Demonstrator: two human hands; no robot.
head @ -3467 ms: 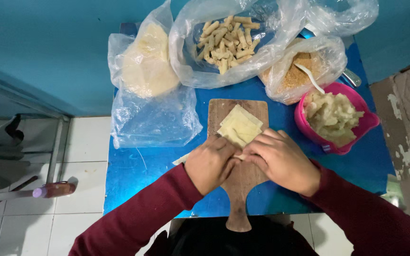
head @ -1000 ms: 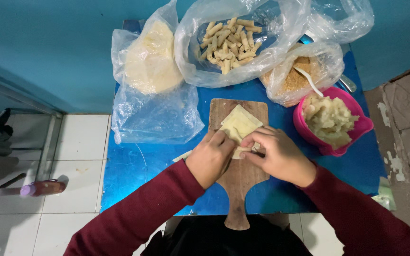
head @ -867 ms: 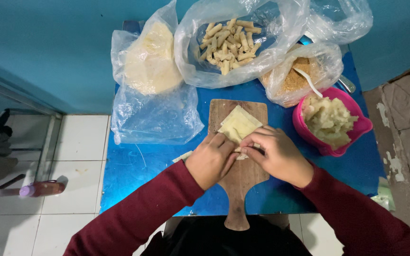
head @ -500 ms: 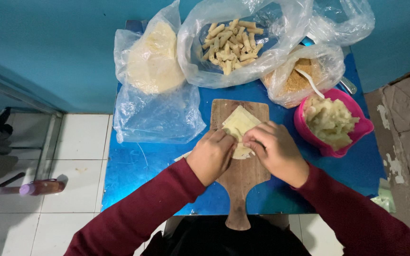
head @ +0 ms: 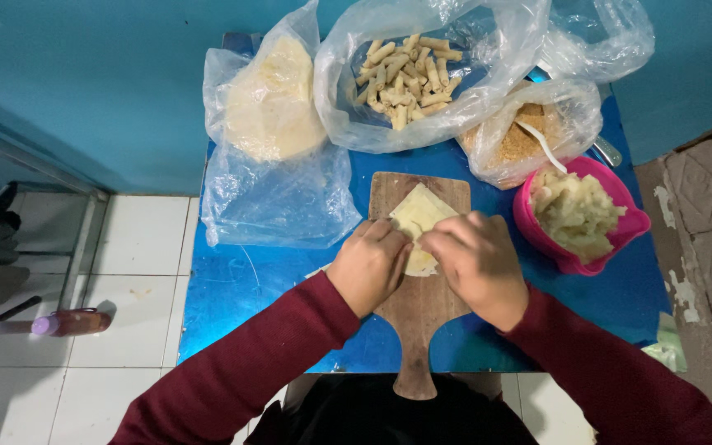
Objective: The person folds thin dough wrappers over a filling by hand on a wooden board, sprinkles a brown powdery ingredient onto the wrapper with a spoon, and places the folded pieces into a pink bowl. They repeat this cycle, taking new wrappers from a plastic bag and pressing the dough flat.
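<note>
On the wooden board (head: 422, 305) in the middle of the blue counter (head: 241, 288) lies a pale square wrapper (head: 416, 216), one corner pointing away from the person. Both hands meet over its near edge — the left hand (head: 370, 265) and the right hand (head: 475, 262) side by side, fingers curled down and pinching the wrapper. A pink bowl (head: 537, 239) of pale mash stands just right of the board; behind it lie a bag of finished rolls (head: 405, 70), a bag of crumbs (head: 521, 144) and a bag of stacked wrappers (head: 269, 103).
</note>
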